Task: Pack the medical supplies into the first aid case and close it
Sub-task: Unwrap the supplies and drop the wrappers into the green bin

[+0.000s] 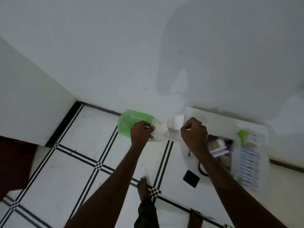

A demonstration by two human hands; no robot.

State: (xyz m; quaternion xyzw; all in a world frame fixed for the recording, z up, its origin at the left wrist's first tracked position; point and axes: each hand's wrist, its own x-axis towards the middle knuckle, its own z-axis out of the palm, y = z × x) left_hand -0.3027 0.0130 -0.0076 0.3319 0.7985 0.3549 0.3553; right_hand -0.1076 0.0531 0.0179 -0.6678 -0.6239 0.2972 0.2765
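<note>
1. You have two hands in view: your left hand and your right hand, both stretched out over the tiled floor near the wall.
2. One green translucent piece lies at the foot of the wall, just beyond your left hand; whether it belongs to the case is hard to tell.
3. One clear plastic case sits on the floor to your right, blurred, with packets inside that you cannot count.
4. One small black square lies on the floor near your right forearm.
5. One bare foot shows between your arms; a second is cut off at the bottom edge.
6. Your left fingers are curled shut, pinching a pale flat piece.
7. Your right fingers are curled into a fist; what they grip, if anything, is hidden. A clear item lies between your hands, too blurred to identify.
</note>
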